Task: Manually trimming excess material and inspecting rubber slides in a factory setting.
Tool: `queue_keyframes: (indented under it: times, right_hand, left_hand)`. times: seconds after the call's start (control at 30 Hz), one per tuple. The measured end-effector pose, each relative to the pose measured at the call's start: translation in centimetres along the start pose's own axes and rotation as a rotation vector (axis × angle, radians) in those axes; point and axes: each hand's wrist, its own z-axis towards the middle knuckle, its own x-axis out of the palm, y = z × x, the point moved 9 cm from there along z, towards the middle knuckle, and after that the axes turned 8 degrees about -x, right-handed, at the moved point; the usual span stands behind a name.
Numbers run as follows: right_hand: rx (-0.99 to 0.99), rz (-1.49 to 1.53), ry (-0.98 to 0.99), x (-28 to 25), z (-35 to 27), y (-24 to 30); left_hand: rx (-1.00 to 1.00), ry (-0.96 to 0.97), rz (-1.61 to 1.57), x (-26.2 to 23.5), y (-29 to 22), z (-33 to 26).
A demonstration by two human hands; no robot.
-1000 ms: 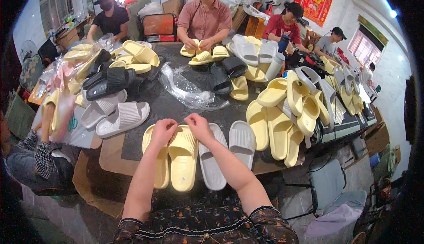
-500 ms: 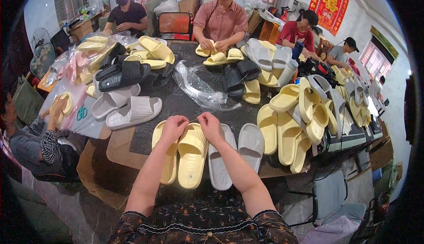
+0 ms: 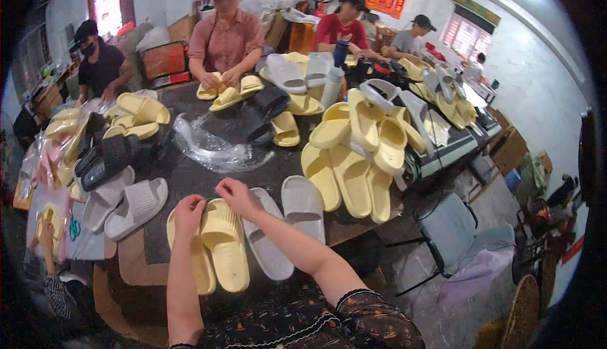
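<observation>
Side by side at the near table edge lies a pair of yellow slippers, the left slipper (image 3: 201,262) and the right slipper (image 3: 225,248), toes pointing away from me. My left hand (image 3: 188,215) is over the toe of the left one, its fingertips pinched together. Just beyond the right one's toe is my right hand (image 3: 235,196), also with thumb and fingers closed. Anything in either pinch is too small to make out. Right of them sit a grey slipper (image 3: 272,251) and its mate (image 3: 303,207), the first partly under my right forearm.
A crumpled clear plastic bag (image 3: 218,150) lies beyond my hands. Yellow slippers (image 3: 354,172) pile up at right, grey ones (image 3: 136,208) at left beside black slippers (image 3: 107,159). Several people sit around the table; one across handles yellow slippers (image 3: 231,96). A chair (image 3: 442,229) stands at right.
The view has swung to the right, so the table's things appear further left. My hands have moved slightly apart, the left one nearer me. The slippers before me keep their places.
</observation>
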Motion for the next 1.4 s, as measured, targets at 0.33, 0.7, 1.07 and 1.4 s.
queue_keyframes:
  times: [0.33,0.7,1.07,1.4]
  right_hand:
    - [-0.038,-0.227,0.065,0.5,-0.4,2.0]
    - [-0.146,-0.093,0.11,1.5,-0.4,2.4]
    - [-0.023,-0.174,0.254,1.1,-1.0,4.3]
    - [-0.183,-0.121,0.152,1.0,-0.5,4.5]
  left_hand:
    - [0.059,-0.051,0.043,-0.9,-1.4,-0.7]
    - [0.042,0.02,0.0,-0.8,-1.7,-1.0]
    - [0.039,0.012,-0.144,-0.7,-2.2,-0.8]
    - [-0.035,0.024,-0.29,-1.0,0.8,0.0]
